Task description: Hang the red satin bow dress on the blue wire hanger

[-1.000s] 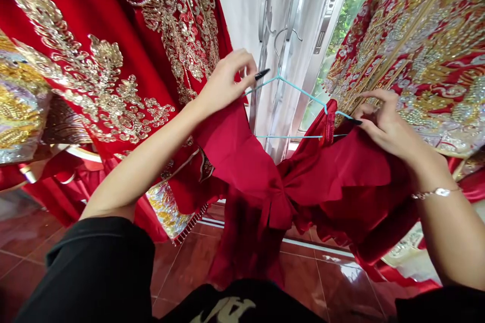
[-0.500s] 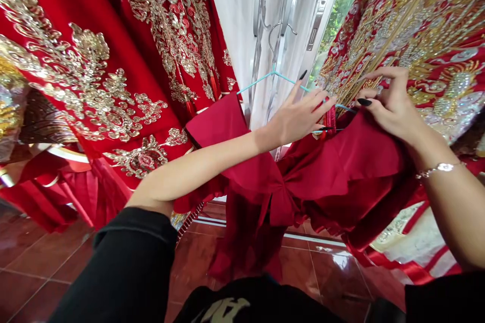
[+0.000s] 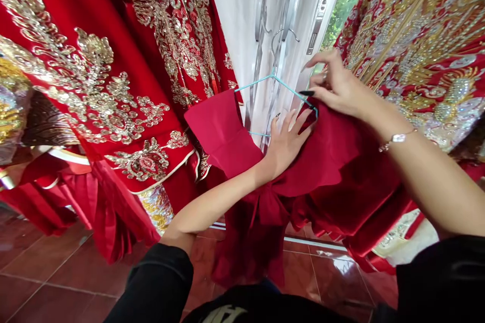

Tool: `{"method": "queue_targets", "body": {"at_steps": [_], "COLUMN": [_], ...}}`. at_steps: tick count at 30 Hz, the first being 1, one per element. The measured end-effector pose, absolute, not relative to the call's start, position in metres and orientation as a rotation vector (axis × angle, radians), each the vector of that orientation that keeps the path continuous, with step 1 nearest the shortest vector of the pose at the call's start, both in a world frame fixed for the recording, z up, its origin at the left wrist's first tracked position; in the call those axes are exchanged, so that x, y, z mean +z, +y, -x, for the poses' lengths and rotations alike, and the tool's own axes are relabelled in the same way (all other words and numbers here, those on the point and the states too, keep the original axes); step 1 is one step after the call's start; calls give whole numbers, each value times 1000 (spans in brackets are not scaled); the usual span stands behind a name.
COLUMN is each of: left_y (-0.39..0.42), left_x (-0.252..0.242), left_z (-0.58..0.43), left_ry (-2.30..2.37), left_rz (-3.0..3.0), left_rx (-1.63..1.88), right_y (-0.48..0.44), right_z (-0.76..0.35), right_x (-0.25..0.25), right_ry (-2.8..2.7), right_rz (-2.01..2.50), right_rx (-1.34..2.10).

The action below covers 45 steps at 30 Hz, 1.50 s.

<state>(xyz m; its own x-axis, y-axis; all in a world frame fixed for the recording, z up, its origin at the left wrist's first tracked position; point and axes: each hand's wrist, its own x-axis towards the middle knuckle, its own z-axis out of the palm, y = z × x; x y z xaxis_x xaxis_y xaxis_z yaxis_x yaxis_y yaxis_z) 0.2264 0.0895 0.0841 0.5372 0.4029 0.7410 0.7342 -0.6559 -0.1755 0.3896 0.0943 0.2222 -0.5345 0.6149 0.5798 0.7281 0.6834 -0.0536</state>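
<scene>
Left hand (image 3: 285, 147), fingers spread, points to one o'clock over the red garment (image 3: 225, 136); right hand (image 3: 335, 87) curls by the hanger (image 3: 253, 83), its grip unclear, the red garment at six o'clock.

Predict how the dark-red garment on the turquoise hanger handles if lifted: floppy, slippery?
Probably floppy: the garment falls in folds below its bow. Its upper panel may be stiffer, lying flat and smooth. It could slip, the hanger being thin.
</scene>
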Motion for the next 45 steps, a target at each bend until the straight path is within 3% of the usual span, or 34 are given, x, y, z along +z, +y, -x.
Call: {"method": "queue_targets", "body": {"at_steps": [3,10,15,20,25,28,35,45], "left_y": [76,62,57,47,69,96,134,154], "left_x": [71,56,56,89,157,178,188,187], "left_z": [-195,-112,-104,-72,-31,-39,-59,-8], "left_ry": [-932,-663,-343,-95,-405,-478,-545,-513], "left_rz": [2305,2583,2800,2763,2603,2518,2474,2642], "left_rx": [-903,-949,-701,-559,-657,-480,150,1], "right_y": [84,40,30,38,49,53,54,53], "right_z": [-370,-361,-361,-382,-389,-382,-372,-374], "right_x": [213,181,145,127,120,117,113,112], "right_ry": [-2384,-1774,-2225,-2364,-2296,-2237,-2132,-2151], "right_rz": [970,892,859,779,780,803,890,987], "right_rx": [-308,-616,-968,-863,-925,-1056,-1287,-1258]}}
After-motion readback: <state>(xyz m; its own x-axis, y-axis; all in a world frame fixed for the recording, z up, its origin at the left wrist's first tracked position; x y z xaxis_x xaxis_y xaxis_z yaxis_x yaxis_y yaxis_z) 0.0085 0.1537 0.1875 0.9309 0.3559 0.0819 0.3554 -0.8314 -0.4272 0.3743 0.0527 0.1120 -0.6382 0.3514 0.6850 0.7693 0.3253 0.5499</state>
